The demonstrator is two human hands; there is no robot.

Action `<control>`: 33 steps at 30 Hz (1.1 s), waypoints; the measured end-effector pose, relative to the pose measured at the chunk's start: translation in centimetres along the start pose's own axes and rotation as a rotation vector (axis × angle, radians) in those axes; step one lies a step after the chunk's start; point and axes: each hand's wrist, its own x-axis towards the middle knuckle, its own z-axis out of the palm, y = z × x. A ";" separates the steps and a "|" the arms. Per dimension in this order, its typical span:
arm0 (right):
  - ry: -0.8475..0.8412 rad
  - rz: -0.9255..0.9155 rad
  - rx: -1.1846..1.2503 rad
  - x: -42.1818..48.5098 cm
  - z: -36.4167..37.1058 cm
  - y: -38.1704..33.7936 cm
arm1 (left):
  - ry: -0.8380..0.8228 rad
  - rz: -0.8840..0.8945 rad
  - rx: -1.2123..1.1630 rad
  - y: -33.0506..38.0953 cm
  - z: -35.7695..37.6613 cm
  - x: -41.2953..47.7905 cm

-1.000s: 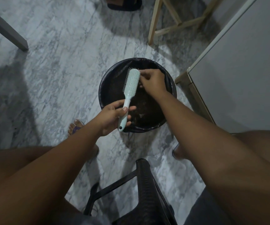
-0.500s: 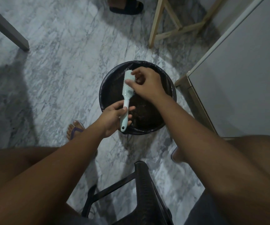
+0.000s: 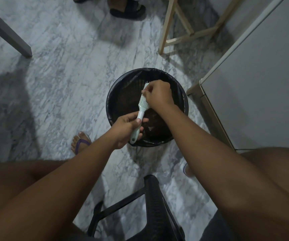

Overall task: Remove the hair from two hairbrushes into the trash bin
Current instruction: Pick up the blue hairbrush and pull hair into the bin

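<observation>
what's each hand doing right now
Left hand: closed, grips the handle of the pale mint plastic hairbrush.
Right hand: closed, pinches at that brush's bristles; any hair in the pinch cannot be told.

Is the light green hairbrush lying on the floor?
No, the left hand grips the light green plastic hairbrush by its handle over the round black trash bin.

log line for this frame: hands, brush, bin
left hand: grips hairbrush handle | right hand: pinches at hairbrush bristles | hairbrush: held over trash bin
</observation>
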 end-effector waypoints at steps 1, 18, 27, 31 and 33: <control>-0.007 -0.003 0.021 0.1 -0.2 0.2 | -0.008 -0.018 -0.024 -0.1 0.0 -0.1; -0.116 0.020 0.118 0.3 -1.7 -0.1 | -0.041 -0.022 -0.093 -0.5 -0.8 -0.3; -0.026 0.006 0.094 1.7 -1.9 -0.7 | -0.051 -0.003 -0.021 -0.3 -0.9 -0.5; 0.006 0.007 0.083 2.7 -3.3 -0.7 | -0.089 -0.020 -0.094 -0.2 -0.7 -0.5; 0.038 0.020 0.141 3.1 -3.6 -0.4 | -0.110 -0.015 -0.128 0.3 -0.6 -0.4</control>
